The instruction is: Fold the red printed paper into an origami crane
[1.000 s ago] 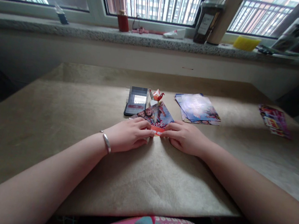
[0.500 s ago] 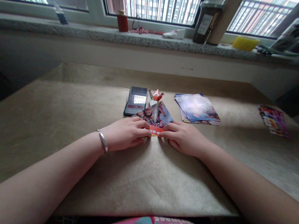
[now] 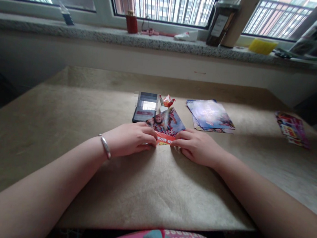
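Note:
A printed sheet of paper [image 3: 167, 122] lies on the table in front of me, its near edge folded up to show a red strip with white lettering. My left hand [image 3: 135, 138] has its fingers curled together on the left end of that fold. At the right end, my right hand [image 3: 194, 145] pinches the same fold. The fingertips hide both ends of the strip, while its middle shows between them. Just beyond the sheet stands a small red-and-white folded paper figure [image 3: 167, 101]. A phone [image 3: 144, 115] rests to its left, its screen partly blurred out.
Square printed sheets [image 3: 214, 115] are stacked to the right, and more colourful papers [image 3: 292, 129] lie at the far right of the table [image 3: 91, 93]. On the windowsill [image 3: 163, 45] are a red bottle [image 3: 131, 22], a dark lidded container [image 3: 219, 26] and a yellow block [image 3: 262, 46].
My left hand has shifted slightly left along the fold, so more of the red strip shows between the hands. The right hand stays at its end; the view has moved slightly.

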Demonstrator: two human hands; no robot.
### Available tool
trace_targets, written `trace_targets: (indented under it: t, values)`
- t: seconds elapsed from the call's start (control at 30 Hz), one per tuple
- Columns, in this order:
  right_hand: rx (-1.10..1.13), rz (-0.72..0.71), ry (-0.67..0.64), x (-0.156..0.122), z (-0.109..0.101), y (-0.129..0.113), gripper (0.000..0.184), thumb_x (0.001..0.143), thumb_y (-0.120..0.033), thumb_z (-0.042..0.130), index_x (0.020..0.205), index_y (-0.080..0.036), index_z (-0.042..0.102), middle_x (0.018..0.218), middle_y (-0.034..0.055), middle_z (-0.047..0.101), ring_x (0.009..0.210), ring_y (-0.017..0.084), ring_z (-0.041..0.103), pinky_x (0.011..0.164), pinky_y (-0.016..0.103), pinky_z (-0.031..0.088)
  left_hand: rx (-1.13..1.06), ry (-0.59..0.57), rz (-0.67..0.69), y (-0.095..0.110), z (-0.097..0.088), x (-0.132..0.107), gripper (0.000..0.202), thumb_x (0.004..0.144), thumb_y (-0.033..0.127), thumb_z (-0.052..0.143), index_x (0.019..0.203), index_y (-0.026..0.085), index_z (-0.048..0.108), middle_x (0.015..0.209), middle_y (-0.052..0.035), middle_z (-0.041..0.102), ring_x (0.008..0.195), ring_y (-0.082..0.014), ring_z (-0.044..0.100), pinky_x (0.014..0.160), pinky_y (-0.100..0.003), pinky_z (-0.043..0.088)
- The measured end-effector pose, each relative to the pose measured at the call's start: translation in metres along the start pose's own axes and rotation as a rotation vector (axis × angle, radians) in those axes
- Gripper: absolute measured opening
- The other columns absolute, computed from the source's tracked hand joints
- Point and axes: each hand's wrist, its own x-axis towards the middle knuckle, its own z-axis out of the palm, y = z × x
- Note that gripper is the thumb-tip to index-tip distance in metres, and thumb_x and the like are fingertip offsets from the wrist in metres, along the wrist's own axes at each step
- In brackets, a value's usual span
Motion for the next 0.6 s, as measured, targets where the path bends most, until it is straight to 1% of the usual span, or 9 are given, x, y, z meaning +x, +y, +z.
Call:
trace_targets:
  t: [0.1,0.3,0.5,0.6]
  values:
    - [0.014,-0.003,0.004,-0.0006,-0.0004,0.0004,0.029,0.082,-0.013,0.046,0.103,-0.022,0.065,0.098,0.0066,0.062,0.085,0.017,0.053,0.073,0.029,0.043,-0.024,-0.001,-0.009,-0.0015,0.0001,-0.001,0.019,0.088,0.022,0.049,0.1,0.024,0.064,0.112,-0.003,0.06,0.1,-0.0159,0.054,0.09,-0.031,0.045]
    - [0.014,0.003,-0.005,-0.0015,-0.0013,0.0015,0.03,0.081,-0.013,0.048,0.103,-0.023,0.065,0.099,0.0064,0.063,0.086,0.017,0.055,0.073,0.029,0.043,-0.021,0.0,-0.027,-0.0023,-0.001,-0.0014,0.018,0.083,0.022,0.054,0.098,0.023,0.065,0.11,-0.003,0.062,0.099,-0.0166,0.055,0.088,-0.031,0.046]
    - [0.019,0.018,-0.03,-0.0039,-0.002,0.0028,0.03,0.081,-0.013,0.047,0.103,-0.023,0.065,0.102,0.0062,0.063,0.089,0.017,0.056,0.075,0.03,0.044,-0.024,-0.018,-0.035,-0.004,-0.0038,-0.0025,0.019,0.087,0.021,0.049,0.091,0.023,0.067,0.106,-0.002,0.063,0.094,-0.0147,0.057,0.084,-0.028,0.045]
    - [0.033,0.022,-0.039,-0.0056,-0.0028,0.0045,0.029,0.08,-0.012,0.047,0.1,-0.023,0.065,0.102,0.0049,0.063,0.089,0.017,0.056,0.076,0.03,0.044,-0.031,-0.031,-0.023,-0.0049,-0.005,-0.0034,0.019,0.086,0.021,0.05,0.091,0.024,0.068,0.106,-0.0017,0.064,0.093,-0.015,0.058,0.085,-0.029,0.045]
